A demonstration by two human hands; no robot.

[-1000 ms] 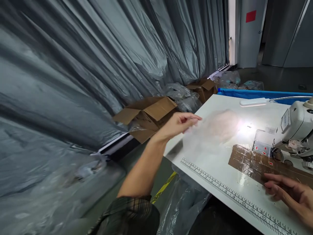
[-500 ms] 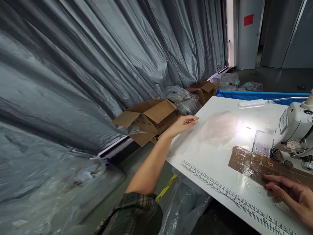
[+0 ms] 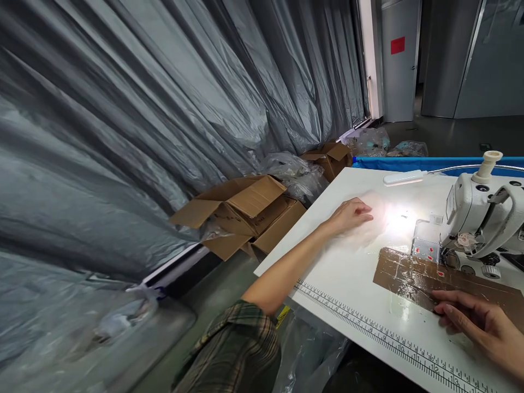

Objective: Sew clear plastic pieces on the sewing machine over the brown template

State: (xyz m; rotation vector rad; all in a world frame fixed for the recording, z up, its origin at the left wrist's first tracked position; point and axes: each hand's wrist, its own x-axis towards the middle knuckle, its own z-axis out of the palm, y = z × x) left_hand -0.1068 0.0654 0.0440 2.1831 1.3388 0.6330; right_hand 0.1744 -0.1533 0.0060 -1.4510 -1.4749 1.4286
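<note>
My left hand is over the far left part of the white sewing table, left of the bright lamp spot. Its fingers are loosely bent with a gap between them, and nothing shows in them. My right hand lies near the front edge, thumb and forefinger stretched out and apart. Those fingertips meet the edge of a brown, tape-covered sheet; no grip on it shows. Beyond that hand stands a white sewing machine with a metal plate bearing red marks.
A white lamp on a bendable neck shines on the tabletop. A printed ruler runs along the front edge. Open cardboard boxes and clear plastic bags lie left of the table, before a grey curtain.
My left hand has moved right, from the table's left edge to over the tabletop near the lit spot. My right hand stays by the brown sheet. The view has shifted slightly right.
</note>
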